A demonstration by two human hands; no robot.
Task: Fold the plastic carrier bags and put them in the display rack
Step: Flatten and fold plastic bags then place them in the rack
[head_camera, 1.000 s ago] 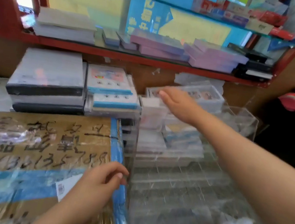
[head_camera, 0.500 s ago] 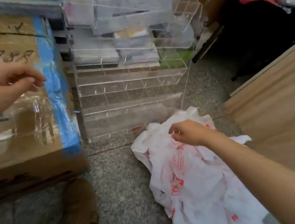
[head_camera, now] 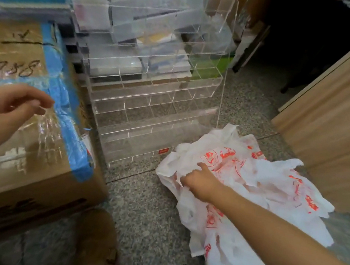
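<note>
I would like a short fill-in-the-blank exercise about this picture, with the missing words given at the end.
1. The right hand grips the white bags printed in ____.
2. The bags lie on the ____.
3. The left hand hovers above the cardboard box sealed with ____ tape.
4. The display rack is made of clear ____.

Missing words: red; floor; blue; plastic

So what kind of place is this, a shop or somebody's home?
Most likely a small shop or its stockroom, perhaps a stationery shop. A clear acrylic display rack holds stacked packaged goods, a taped cardboard carton sits beside it, and a heap of printed plastic carrier bags lies on the speckled floor.
</note>
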